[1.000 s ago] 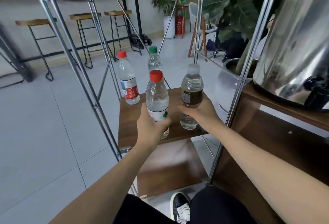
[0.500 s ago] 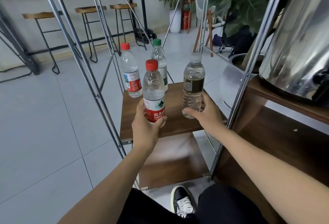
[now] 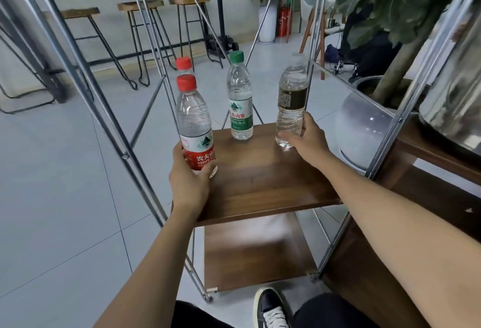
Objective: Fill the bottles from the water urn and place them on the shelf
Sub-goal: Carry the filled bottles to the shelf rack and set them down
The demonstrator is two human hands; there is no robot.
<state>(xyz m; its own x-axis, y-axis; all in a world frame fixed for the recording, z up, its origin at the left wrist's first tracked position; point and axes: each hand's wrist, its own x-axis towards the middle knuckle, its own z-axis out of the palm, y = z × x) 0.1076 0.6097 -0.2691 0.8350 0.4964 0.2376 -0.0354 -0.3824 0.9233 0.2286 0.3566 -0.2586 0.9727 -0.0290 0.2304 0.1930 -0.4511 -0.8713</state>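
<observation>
Nearest the camera, the left hand [image 3: 191,184] grips the red-capped bottle [image 3: 194,129] low on its label, at the wooden shelf's [image 3: 265,179] left front edge. Across the board, the right hand [image 3: 305,141] wraps the base of the dark-labelled bottle [image 3: 291,103]. Further back stand the green-capped bottle [image 3: 240,98] and a second red cap [image 3: 183,63]. Both look ready to set down: lower each flat, clear of the edge and neighbours, before letting go

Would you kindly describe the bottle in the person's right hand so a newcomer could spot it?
Find the small wooden shelf in the metal rack. At its right rear corner the right hand grips a clear bottle. Alone among its neighbours, it has a dark label and a pale cap.
</observation>
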